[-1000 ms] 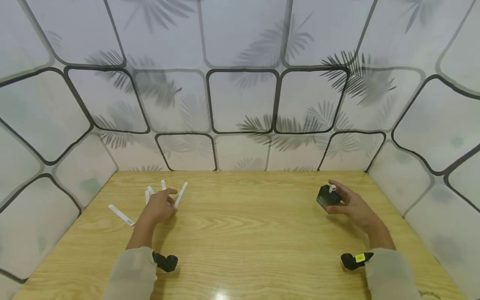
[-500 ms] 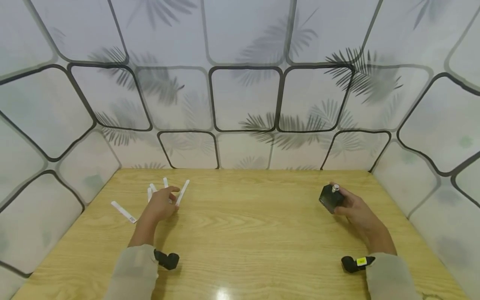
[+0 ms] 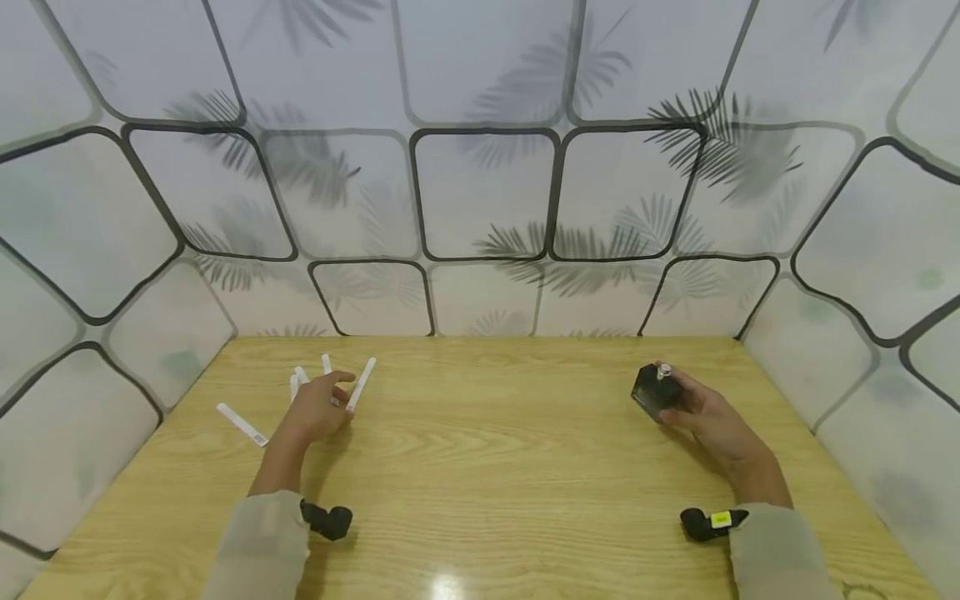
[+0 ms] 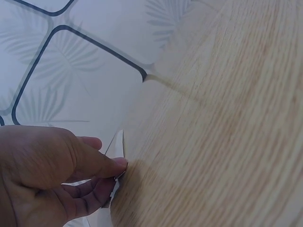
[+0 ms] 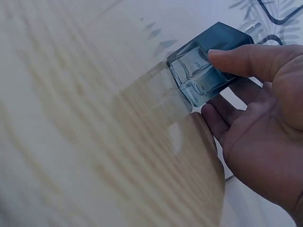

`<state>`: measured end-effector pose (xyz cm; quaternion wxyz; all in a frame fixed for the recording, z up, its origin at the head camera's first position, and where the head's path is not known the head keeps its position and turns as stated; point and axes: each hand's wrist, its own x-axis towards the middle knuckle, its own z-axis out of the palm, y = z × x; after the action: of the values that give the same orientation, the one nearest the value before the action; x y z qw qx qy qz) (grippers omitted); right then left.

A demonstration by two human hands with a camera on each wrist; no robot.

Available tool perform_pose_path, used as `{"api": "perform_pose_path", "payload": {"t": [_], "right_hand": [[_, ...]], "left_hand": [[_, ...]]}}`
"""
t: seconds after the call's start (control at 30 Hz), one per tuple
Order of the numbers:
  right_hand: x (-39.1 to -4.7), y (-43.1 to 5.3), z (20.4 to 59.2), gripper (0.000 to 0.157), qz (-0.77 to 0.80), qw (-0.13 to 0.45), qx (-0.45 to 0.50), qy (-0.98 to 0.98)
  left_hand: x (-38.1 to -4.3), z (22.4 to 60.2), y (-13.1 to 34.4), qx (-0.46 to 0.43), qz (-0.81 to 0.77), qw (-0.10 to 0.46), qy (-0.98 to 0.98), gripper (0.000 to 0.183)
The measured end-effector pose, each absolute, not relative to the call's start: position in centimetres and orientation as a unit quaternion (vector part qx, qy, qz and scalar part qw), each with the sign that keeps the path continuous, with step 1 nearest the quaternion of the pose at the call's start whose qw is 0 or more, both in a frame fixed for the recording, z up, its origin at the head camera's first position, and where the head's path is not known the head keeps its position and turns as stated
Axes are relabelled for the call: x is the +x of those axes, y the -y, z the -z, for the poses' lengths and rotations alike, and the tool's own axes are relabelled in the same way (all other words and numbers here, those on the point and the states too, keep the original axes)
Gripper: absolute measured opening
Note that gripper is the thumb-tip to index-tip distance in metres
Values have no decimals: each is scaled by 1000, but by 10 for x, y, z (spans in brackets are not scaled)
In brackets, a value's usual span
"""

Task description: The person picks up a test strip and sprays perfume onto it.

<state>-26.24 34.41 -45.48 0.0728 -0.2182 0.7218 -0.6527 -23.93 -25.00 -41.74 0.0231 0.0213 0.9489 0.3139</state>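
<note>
My right hand (image 3: pixel 708 421) grips a dark, angular glass perfume bottle (image 3: pixel 651 392) with a silver spray nozzle. The right wrist view shows the thumb on one face of the bottle (image 5: pixel 208 64), and its blue-tinted clear glass end standing at the table. Over at the left, my left hand (image 3: pixel 318 407) pinches the near end of a white paper strip (image 3: pixel 362 382) between thumb and fingers; part of that strip (image 4: pixel 120 144) shows past the thumb in the left wrist view. Several more white strips lie partly hidden behind this hand.
A separate white strip (image 3: pixel 240 423) with a small printed mark lies left of the left forearm. The wooden table (image 3: pixel 480 467) ends at patterned walls (image 3: pixel 487 200) behind and at both sides. A black camera is strapped to each wrist.
Both hands keep nearly the same place and hold. The perfume bottle has tipped slightly in the right hand. The head view has shifted a little.
</note>
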Motion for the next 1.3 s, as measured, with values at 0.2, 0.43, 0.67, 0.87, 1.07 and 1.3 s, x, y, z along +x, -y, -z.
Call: {"api": "perform_pose_path", "payload": {"t": [0.2, 0.43, 0.67, 0.87, 1.07, 1.3], "right_hand": [[-265, -344, 452, 83, 636, 91, -215, -736], [-272, -341, 456, 102, 663, 108, -240, -701], [-274, -342, 457, 96, 673, 114, -246, -688], [-273, -342, 455, 90, 673, 122, -232, -691], [-272, -341, 455, 76, 664, 114, -243, -697], [-273, -335, 456, 63, 640, 74, -203, -738]], "left_hand": [[-240, 417, 249, 20, -313, 22, -949, 63], [-242, 420, 250, 21, -314, 20, -949, 63], [-241, 418, 248, 23, -314, 23, -949, 62], [-239, 414, 247, 25, -315, 18, -949, 62], [-239, 415, 247, 29, -312, 14, -950, 61], [-239, 416, 248, 27, -311, 15, -950, 62]]}}
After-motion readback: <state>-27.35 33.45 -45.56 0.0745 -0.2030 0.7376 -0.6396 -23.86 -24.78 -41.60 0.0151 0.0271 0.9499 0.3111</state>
